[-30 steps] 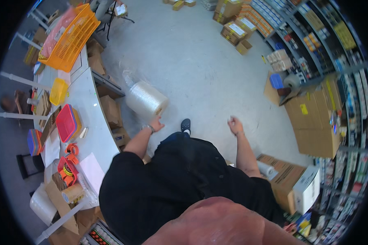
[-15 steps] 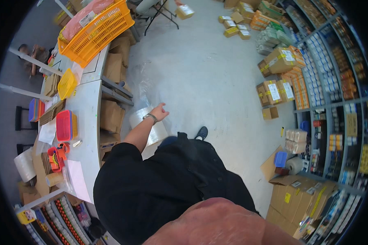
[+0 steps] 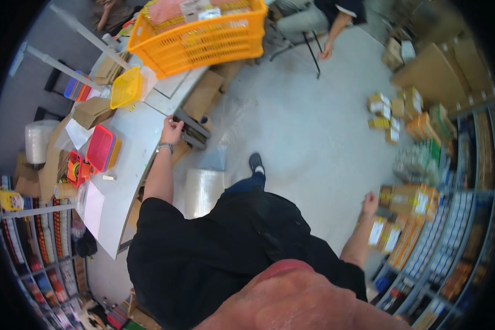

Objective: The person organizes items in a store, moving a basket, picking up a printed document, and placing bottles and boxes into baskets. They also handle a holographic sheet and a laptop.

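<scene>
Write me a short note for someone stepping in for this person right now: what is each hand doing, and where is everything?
Left hand: resting on the edge of the grey table, fingers curled at the rim; whether it grips anything there is hard to tell.
Right hand: out to the side, loosely closed, nothing seen in it, near the cardboard boxes by the shelves.
Things: a roll of clear wrap stands on the floor beside the table, apart from both hands. An orange crate and a small yellow basket sit on the table.
Done: nothing in hand.
Left: the roll is untouched.
</scene>
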The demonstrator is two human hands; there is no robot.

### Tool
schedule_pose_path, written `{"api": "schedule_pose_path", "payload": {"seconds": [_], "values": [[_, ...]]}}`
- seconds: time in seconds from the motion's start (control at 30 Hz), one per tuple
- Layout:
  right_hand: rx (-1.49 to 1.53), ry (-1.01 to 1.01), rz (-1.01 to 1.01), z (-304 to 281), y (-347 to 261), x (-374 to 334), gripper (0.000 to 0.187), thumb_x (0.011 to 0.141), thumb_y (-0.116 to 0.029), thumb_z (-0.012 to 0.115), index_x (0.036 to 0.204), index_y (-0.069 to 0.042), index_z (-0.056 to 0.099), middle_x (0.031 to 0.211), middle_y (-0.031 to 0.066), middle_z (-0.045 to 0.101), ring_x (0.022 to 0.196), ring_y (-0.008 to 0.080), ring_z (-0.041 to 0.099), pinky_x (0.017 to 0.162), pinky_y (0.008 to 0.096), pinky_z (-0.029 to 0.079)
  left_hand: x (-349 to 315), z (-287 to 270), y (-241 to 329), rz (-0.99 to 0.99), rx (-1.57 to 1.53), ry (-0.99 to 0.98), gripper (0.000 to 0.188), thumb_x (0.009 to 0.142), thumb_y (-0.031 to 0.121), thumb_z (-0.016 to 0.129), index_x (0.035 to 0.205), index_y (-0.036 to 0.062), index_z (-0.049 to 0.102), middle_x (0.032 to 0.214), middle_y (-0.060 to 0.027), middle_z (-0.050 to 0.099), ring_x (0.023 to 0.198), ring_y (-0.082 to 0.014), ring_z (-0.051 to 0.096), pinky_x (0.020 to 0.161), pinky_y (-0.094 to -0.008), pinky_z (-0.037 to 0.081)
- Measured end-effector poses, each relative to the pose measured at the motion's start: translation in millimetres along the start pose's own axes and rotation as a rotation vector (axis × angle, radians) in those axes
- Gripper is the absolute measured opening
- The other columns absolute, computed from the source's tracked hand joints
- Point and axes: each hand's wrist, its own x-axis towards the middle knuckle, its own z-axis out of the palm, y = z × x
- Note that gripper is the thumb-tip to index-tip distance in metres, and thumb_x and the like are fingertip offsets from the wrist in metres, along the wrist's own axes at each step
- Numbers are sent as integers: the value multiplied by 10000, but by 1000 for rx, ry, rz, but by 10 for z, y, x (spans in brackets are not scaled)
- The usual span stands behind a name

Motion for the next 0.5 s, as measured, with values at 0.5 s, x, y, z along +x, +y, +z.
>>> {"api": "schedule_pose_path", "payload": {"seconds": [0.5], "values": [[-10,-675,-76,3309,-3884,2506,447,859,-260,615,1242,-44,534,943,62,614,697,134,602,563,248,467,2723,-1010,1788,382,314,362,497,803,432,674,1114,50,605,1087,-129,619,1043,-287,576,899,-374,445]]}}
